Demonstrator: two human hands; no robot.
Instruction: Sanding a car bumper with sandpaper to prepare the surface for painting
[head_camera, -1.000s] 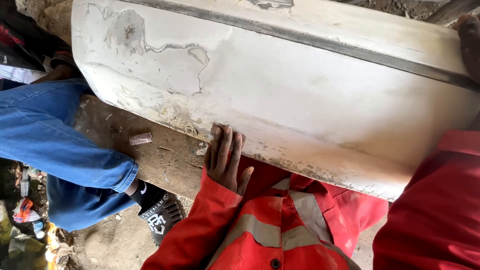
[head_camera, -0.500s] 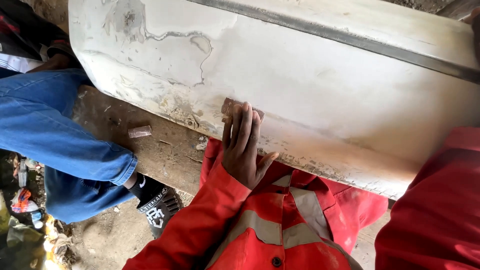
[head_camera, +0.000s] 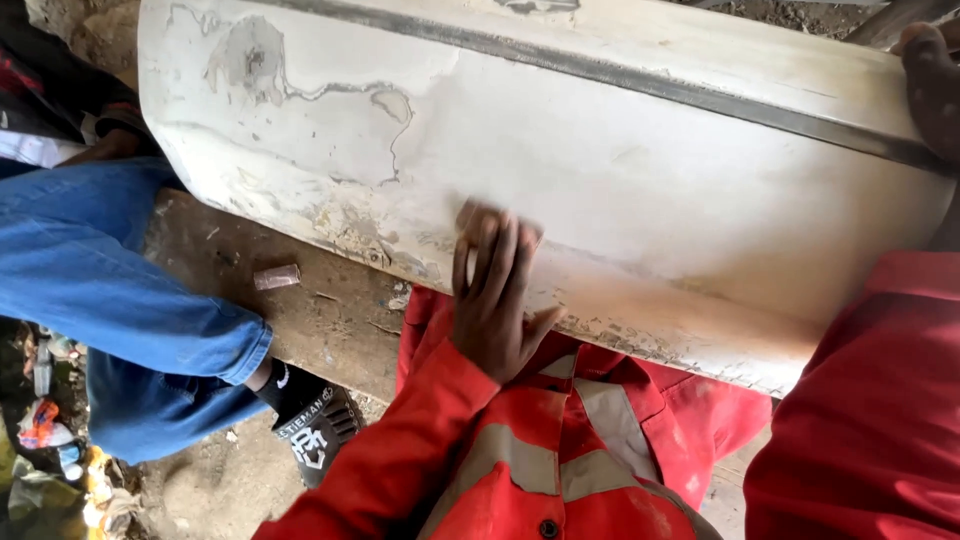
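A long white body panel (head_camera: 650, 190) with flaking paint, filler patches and a dark trim strip lies across my lap. My left hand (head_camera: 495, 300), in a red sleeve, presses flat on the panel's lower part. A small brownish sanding piece (head_camera: 478, 214) shows under its fingertips. The surface around the hand is dusty and dull. My right hand (head_camera: 932, 85) is at the top right, partly cut off by the frame, and rests on the panel's upper edge by the trim strip. My red coverall with grey reflective bands (head_camera: 590, 440) fills the bottom of the view.
Another person's leg in blue jeans (head_camera: 110, 290), with a black sock and shoe (head_camera: 310, 430), stretches along the left under the panel's end. A small pale cylinder (head_camera: 277, 277) lies on the dirt ground. Colourful litter (head_camera: 45, 440) sits at the bottom left.
My left hand has slid up from the panel's bottom edge onto its face and a little to the right. The right hand stays at the top right edge.
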